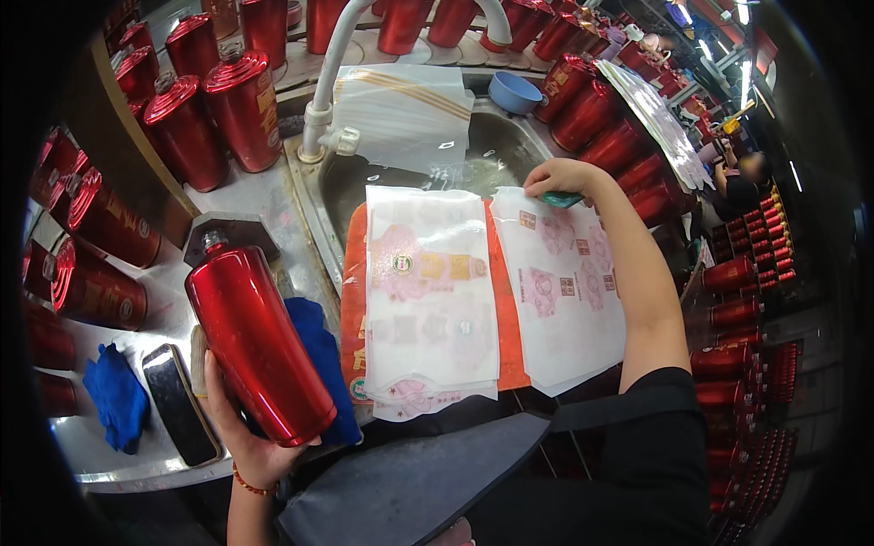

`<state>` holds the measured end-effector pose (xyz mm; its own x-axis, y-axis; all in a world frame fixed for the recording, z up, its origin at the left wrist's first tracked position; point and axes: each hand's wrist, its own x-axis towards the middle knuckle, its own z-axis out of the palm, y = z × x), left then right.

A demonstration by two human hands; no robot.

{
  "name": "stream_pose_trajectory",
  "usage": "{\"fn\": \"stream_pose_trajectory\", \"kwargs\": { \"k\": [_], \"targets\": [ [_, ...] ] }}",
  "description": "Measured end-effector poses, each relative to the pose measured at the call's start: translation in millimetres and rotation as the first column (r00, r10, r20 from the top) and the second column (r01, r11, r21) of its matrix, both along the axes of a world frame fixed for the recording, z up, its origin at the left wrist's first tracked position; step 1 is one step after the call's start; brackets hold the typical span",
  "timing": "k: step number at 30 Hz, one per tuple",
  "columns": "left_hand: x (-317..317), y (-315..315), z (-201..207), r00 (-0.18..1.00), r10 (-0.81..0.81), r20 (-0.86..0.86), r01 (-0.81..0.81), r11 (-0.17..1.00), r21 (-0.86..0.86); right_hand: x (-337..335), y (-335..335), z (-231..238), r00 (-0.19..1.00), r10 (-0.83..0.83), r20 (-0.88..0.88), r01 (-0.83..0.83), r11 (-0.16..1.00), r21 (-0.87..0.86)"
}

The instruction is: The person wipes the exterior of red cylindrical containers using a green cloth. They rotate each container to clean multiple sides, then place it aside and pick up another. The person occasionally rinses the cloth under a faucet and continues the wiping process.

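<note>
A glossy plain red bottle (255,341) leans in my left hand (259,450), which is wrapped round its lower part; its neck points up and away. My right hand (575,177) is closed at the top edge of the right stack of printed decal sheets (574,300). A small green piece (560,198), its kind unclear, shows under those fingers; the fingertips meet the sheet's top corner. Beside it lies another stack of white decal sheets (428,314). Both stacks rest on an orange-red board (508,300) in front of the sink.
Behind the board is a metal sink (514,150) with a white faucet (317,118), a wet translucent sheet (401,105) and a blue bowl (515,93). Red bottles (241,105) crowd the left, back and right. A phone (180,400) and blue cloths (116,396) lie at left.
</note>
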<state>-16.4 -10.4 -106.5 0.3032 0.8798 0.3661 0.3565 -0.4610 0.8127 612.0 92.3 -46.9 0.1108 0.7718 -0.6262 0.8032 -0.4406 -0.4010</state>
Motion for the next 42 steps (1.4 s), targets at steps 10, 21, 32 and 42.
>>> {"fn": "stream_pose_trajectory", "kwargs": {
  "k": [10,21,32,42],
  "targets": [
    [-1,-1,0,1.0,0.03,-0.009,-0.03,0.999,0.02,-86,-58,73,0.918,0.321,0.231,-0.313,0.947,-0.073],
    [1,3,0,1.0,0.013,-0.006,-0.013,1.0,0.02,-102,-93,46,0.942,0.234,0.24,-0.238,0.971,-0.013],
    [1,2,2,0.999,-0.027,0.019,0.028,0.999,-0.017,-109,-92,64,0.924,0.27,0.269,-0.283,0.959,0.011],
    [4,6,3,0.999,-0.032,0.012,0.031,0.999,0.039,-19,-30,6,0.984,0.138,0.113,-0.161,0.962,0.222]
  ]
}}
